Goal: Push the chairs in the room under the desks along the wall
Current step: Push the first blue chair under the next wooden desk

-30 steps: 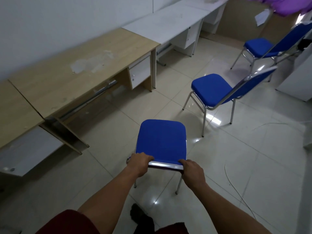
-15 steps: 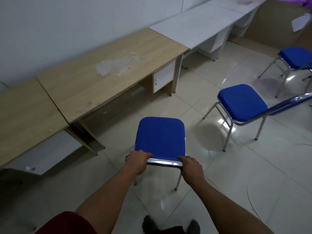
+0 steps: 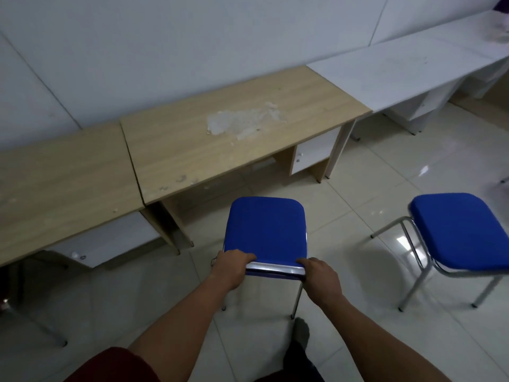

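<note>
The wooden desk stands against the wall; its knee space lies open just beyond the chair. The left hand and right hand are each closed around the chair's top rail. Advice: push straight and evenly, keeping clear of the desk's drawer unit to the right. A second chair waits right of the desk.

Glossy tiled floor carries two blue chairs and wooden desks.
</note>
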